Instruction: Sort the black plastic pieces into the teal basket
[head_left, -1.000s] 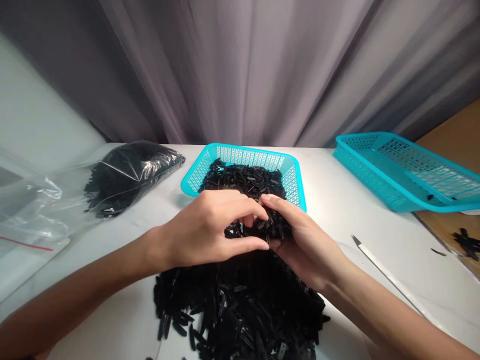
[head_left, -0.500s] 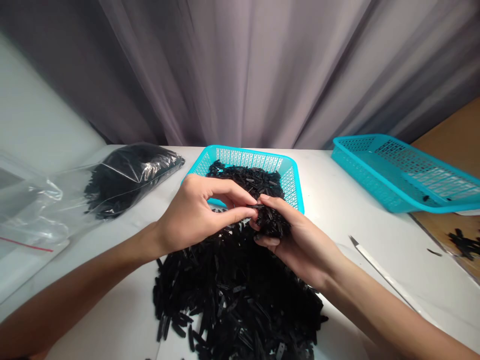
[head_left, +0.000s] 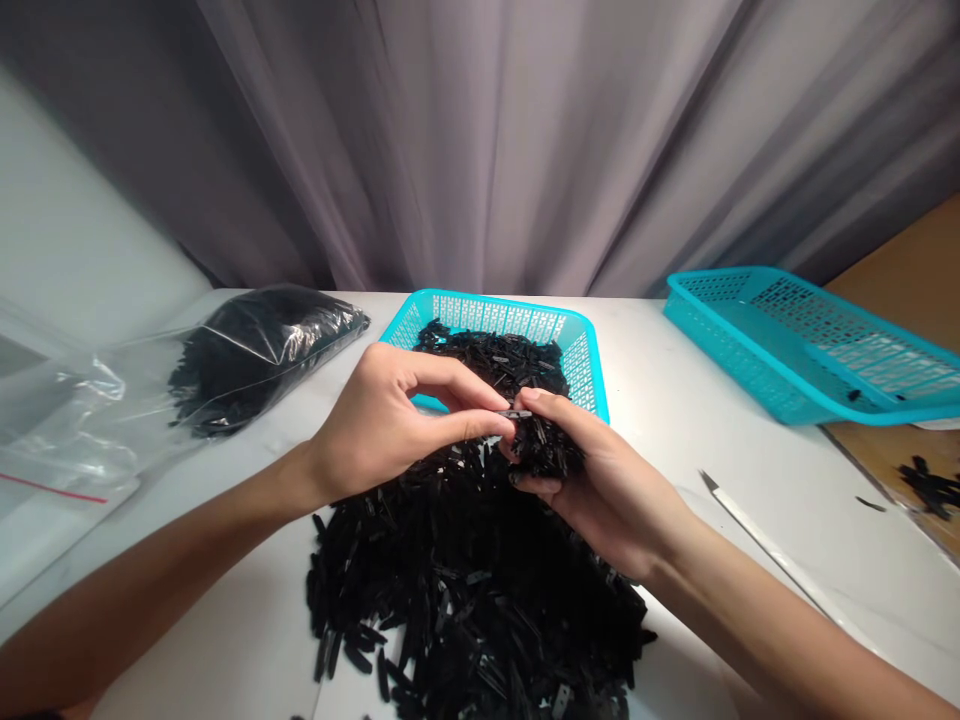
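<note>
My left hand (head_left: 420, 415) pinches one small, flat black strip (head_left: 516, 413) between thumb and fingertips. The strip looks like plastic with small holes; its exact kind I cannot make out. My right hand (head_left: 592, 460) is closed around a clump of similar black strips (head_left: 546, 447), its thumb close to the pinched strip. Below both hands a large heap of black strips (head_left: 465, 590) spreads over the white table (head_left: 225, 620). Just behind the hands stands a turquoise basket (head_left: 589, 350) holding more of these strips.
A clear plastic bag (head_left: 262, 350) full of black strips lies at left. At right a second turquoise basket (head_left: 750, 360) holds a few bits. A white-handled craft knife (head_left: 772, 550) lies on the table, with loose strips (head_left: 930, 487) farther right. A grey curtain (head_left: 480, 150) hangs behind.
The strip in my left fingertips has turned slightly, so its flat, lighter face shows more. Both hands otherwise stay in nearly the same place.
</note>
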